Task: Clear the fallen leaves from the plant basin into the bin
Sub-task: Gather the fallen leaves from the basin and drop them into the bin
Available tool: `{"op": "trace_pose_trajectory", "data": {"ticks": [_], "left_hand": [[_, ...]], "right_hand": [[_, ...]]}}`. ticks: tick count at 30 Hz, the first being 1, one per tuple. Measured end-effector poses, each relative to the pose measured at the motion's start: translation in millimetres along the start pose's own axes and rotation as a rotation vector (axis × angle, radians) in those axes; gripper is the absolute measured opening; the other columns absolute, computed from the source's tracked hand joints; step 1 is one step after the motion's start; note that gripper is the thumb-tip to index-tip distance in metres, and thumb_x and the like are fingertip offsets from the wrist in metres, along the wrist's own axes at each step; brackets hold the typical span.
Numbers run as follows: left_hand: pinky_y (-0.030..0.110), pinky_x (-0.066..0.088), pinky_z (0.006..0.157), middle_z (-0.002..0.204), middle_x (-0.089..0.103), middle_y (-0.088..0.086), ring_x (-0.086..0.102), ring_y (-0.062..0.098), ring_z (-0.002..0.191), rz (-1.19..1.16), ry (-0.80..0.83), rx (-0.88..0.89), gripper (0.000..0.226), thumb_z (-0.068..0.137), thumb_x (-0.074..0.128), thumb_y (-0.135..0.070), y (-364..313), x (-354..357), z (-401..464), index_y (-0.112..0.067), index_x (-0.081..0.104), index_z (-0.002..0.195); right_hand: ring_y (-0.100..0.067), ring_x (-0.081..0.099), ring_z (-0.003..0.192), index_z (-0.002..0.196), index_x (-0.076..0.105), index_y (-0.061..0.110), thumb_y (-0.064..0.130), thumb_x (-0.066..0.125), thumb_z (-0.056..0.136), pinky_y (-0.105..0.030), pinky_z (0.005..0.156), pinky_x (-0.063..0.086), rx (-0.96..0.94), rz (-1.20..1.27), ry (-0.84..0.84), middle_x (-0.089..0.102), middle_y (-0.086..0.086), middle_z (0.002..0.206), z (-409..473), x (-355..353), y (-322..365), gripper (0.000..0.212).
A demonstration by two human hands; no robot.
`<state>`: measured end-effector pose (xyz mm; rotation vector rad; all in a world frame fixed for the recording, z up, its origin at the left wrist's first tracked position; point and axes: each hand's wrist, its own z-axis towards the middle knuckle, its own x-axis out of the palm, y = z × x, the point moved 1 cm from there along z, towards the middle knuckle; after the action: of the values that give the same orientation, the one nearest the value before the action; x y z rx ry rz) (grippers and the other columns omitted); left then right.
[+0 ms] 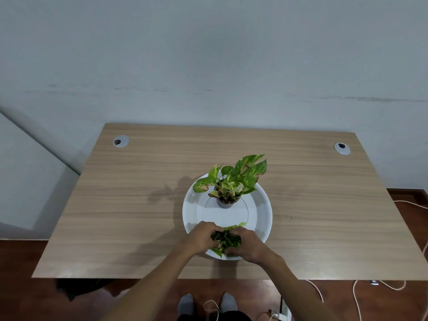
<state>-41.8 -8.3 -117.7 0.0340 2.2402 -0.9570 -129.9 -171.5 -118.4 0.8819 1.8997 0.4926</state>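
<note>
Leaves (pixel 226 239): a dark green heap lay at the near edge of the basin (pixel 261 212), bunched between both hands; one paler leaf stuck out past the heap toward the pot, and another showed under the hands at the near rim.
Left hand (pixel 201 238): curled around the left side of the heap, fingers bent in and pressing on the leaves.
Right hand (pixel 249 244): cupped against the right side of the heap, fingers closed in on it and meeting the left hand's over the top.
Basin: white and round, sat on the desk (pixel 115 205) near its front edge.
Plant (pixel 231 179): stood upright in a small grey pot (pixel 224 203) toward the far side of the basin, apart from the hands.
Bin: could not be told in this view.
</note>
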Motion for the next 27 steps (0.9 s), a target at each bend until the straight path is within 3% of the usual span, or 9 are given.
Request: {"op": "trace_pose_trajectory", "data": {"ticks": [3,7,11,14,16,19,22,24,27], "left_hand": [[0.029,0.048,0.096,0.120,0.067,0.006,0.061,0.021,0.111,-0.081,-0.079,-0.033,0.050,0.073,0.079,-0.010,0.8,6.1,1.7,-0.016,0.066,0.121],[0.030,0.051,0.095,0.115,0.069,0.009,0.065,0.023,0.104,-0.157,-0.134,-0.078,0.047,0.069,0.079,-0.002,-0.5,10.0,3.2,-0.013,0.070,0.114],[0.022,0.051,0.084,0.109,0.072,0.006,0.066,0.018,0.095,-0.170,-0.170,-0.107,0.041,0.069,0.077,-0.001,-2.8,11.5,2.8,-0.014,0.073,0.108],[0.017,0.047,0.074,0.102,0.075,0.005,0.062,0.011,0.084,-0.219,-0.207,-0.146,0.034,0.070,0.076,-0.001,-4.5,12.1,3.2,-0.013,0.075,0.102],[0.014,0.046,0.070,0.101,0.074,0.006,0.060,0.010,0.082,-0.248,-0.218,-0.183,0.031,0.072,0.075,-0.001,-5.3,12.8,4.4,-0.012,0.075,0.101],[0.004,0.040,0.060,0.100,0.073,0.007,0.058,0.009,0.081,-0.292,-0.224,-0.222,0.030,0.073,0.074,0.001,-5.7,13.3,7.9,-0.008,0.074,0.101],[0.004,0.038,0.061,0.105,0.072,0.006,0.058,0.009,0.086,-0.325,-0.224,-0.247,0.031,0.072,0.077,-0.002,-4.4,13.5,11.3,-0.007,0.074,0.103],[0.006,0.040,0.064,0.107,0.071,0.007,0.059,0.010,0.088,-0.345,-0.226,-0.264,0.033,0.071,0.079,-0.004,-4.2,12.1,12.2,-0.006,0.074,0.104],[0.012,0.043,0.068,0.106,0.072,0.008,0.059,0.011,0.088,-0.364,-0.220,-0.275,0.035,0.070,0.080,-0.005,-5.3,10.6,14.3,-0.005,0.074,0.104]], "right_hand": [[-0.015,0.057,0.092,0.108,0.069,0.009,0.024,0.080,0.075,-0.016,0.074,0.046,-0.017,-0.007,-0.032,0.065,-0.005,0.104,0.7,1.6,1.1,0.038],[-0.013,0.056,0.084,0.101,0.072,0.011,0.019,0.076,0.078,-0.006,0.064,0.040,-0.009,-0.009,-0.056,0.061,0.003,0.091,3.8,3.0,3.2,0.025],[-0.015,0.063,0.092,0.107,0.073,0.017,0.021,0.076,0.079,-0.016,0.077,0.048,0.043,0.033,-0.064,0.072,-0.001,0.100,7.3,3.5,4.9,0.028],[-0.008,0.064,0.095,0.114,0.072,0.023,0.018,0.075,0.080,-0.004,0.076,0.045,0.056,0.086,-0.077,0.073,0.003,0.107,7.6,1.6,3.5,0.034],[-0.006,0.064,0.093,0.112,0.073,0.023,0.017,0.075,0.080,-0.004,0.076,0.047,0.057,0.111,-0.081,0.074,0.003,0.106,8.2,1.0,1.8,0.033],[-0.010,0.068,0.089,0.103,0.077,0.023,0.018,0.075,0.079,-0.022,0.083,0.055,0.075,0.139,-0.083,0.076,0.002,0.098,10.1,0.0,-0.1,0.025],[-0.015,0.070,0.085,0.088,0.079,0.027,0.020,0.076,0.077,-0.033,0.081,0.057,0.079,0.173,-0.062,0.077,0.001,0.087,12.4,-3.1,-0.7,0.012],[-0.016,0.070,0.081,0.074,0.076,0.034,0.020,0.077,0.077,-0.032,0.079,0.058,0.086,0.198,-0.050,0.077,0.001,0.082,13.3,-6.0,1.0,0.014],[-0.005,0.067,0.070,0.064,0.071,0.043,0.016,0.079,0.076,-0.021,0.072,0.056,0.110,0.266,-0.030,0.072,0.013,0.070,14.5,-11.3,-0.3,0.030]]}}
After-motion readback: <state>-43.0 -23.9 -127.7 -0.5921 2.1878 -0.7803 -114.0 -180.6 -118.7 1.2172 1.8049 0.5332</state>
